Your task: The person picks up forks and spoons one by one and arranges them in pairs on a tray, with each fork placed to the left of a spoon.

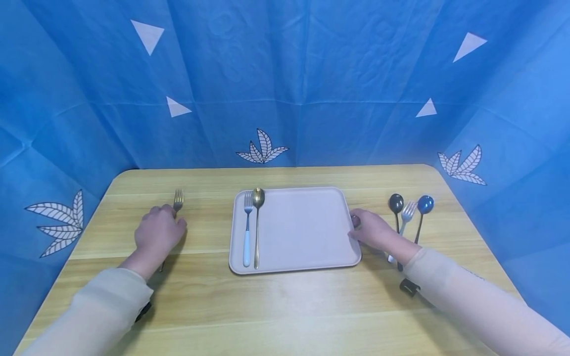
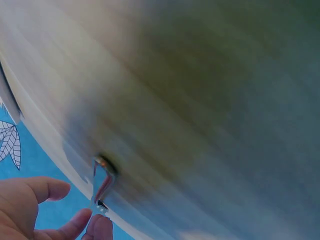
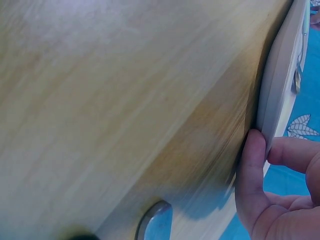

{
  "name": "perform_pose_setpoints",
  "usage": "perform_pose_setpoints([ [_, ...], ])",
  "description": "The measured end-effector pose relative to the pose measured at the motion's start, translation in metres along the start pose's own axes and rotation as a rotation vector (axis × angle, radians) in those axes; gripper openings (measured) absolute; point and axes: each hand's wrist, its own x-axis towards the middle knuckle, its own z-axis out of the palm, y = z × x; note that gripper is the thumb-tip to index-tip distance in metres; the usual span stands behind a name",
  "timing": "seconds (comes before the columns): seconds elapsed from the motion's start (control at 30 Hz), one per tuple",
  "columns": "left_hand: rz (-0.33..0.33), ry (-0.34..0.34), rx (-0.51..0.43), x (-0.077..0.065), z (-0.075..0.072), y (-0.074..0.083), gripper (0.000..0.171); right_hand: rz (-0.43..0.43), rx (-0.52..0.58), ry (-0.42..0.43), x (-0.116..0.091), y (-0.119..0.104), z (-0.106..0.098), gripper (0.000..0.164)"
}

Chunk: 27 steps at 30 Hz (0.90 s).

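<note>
A left hand is reaching over a fork while a right hand is pinching a tray.

At the left, the fork is lying on the table, tines pointing toward the far edge; the left thumb is standing apart from the fingertips, the grip looking partly open, and whether any finger is touching the metal cannot be told. In the middle, a blue-handled fork and a gold spoon are lying side by side along the tray's left end, perhaps leaving the rest free for more. The right thumb and fingers are closing on the tray's right rim, probably steadying it. Farther right, a dark spoon, a silver fork and a blue spoon are lying grouped, partly behind the arm.
</note>
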Motion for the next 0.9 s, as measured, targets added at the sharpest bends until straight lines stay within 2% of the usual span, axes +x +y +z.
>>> perform_pose_setpoints([
  [0.37, -0.032, -0.023, -0.005, 0.004, 0.004, -0.012, 0.035, -0.009, -0.009, 0.003, 0.000, 0.001, 0.000, 0.065],
  [0.63, -0.057, -0.040, -0.001, 0.005, 0.003, -0.011, 0.028, -0.012, -0.015, 0.002, 0.001, 0.001, -0.001, 0.065],
  [0.9, -0.088, -0.100, 0.012, 0.005, 0.000, -0.010, 0.030, -0.011, -0.017, 0.000, 0.000, 0.000, -0.001, 0.064],
])
